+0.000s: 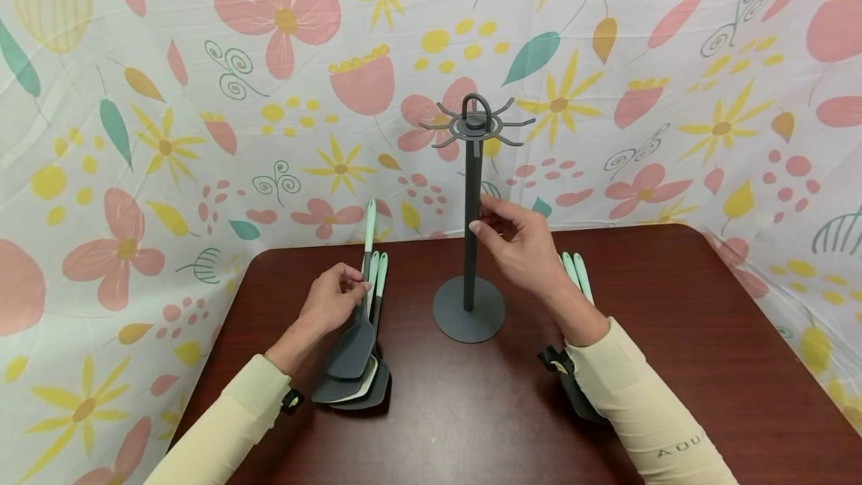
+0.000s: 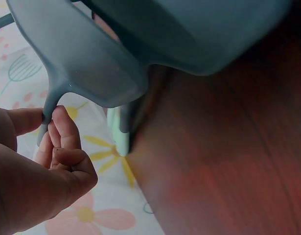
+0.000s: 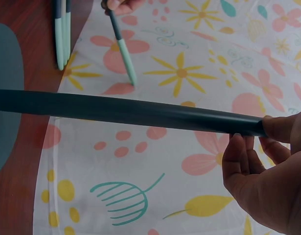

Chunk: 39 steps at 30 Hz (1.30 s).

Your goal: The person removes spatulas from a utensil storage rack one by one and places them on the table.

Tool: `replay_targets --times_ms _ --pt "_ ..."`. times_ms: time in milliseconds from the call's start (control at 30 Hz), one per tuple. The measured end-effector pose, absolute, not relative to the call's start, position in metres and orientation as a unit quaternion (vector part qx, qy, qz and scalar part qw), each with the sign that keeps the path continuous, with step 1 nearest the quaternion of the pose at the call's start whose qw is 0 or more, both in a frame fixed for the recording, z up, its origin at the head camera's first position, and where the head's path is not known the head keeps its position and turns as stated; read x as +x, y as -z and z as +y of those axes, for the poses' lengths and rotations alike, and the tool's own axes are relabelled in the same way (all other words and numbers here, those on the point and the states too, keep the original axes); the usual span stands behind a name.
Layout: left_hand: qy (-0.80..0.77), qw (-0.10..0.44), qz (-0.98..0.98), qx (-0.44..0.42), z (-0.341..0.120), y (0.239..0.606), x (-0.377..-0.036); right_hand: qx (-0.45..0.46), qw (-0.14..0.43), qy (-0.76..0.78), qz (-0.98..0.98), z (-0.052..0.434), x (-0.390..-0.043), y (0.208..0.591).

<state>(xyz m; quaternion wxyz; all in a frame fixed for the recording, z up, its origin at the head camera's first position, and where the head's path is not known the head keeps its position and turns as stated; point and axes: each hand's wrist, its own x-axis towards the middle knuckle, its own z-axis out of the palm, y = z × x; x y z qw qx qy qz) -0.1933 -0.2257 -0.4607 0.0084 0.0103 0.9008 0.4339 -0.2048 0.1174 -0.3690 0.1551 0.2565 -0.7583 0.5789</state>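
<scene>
In the head view my left hand (image 1: 330,299) pinches a spatula (image 1: 352,354) by the grey part of its shaft. Its mint handle end points up, and its wide grey head hangs down over other utensils (image 1: 380,388) on the table. The left wrist view shows thumb and fingers of that hand (image 2: 62,156) on the narrow neck above the grey head (image 2: 86,54). A dark grey utensil stand (image 1: 473,223) with a round base and a ring of hooks stands upright. My right hand (image 1: 518,242) pinches its pole (image 3: 140,111) between thumb and fingers.
More utensils with mint handles (image 1: 576,275) lie on the right, partly hidden by my right forearm. The brown table (image 1: 458,418) meets a flower-printed cloth (image 1: 303,118) at its back and left. Bare hooks (image 1: 518,123) spread out from the stand's top.
</scene>
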Motion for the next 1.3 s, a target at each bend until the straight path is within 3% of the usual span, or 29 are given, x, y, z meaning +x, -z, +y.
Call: replay_targets --times_ms 1300 --pt "-0.39 0.076 0.916 -0.046 -0.258 0.499 -0.184 0.252 0.149 -0.581 -0.759 0.118 -0.204 0.368"
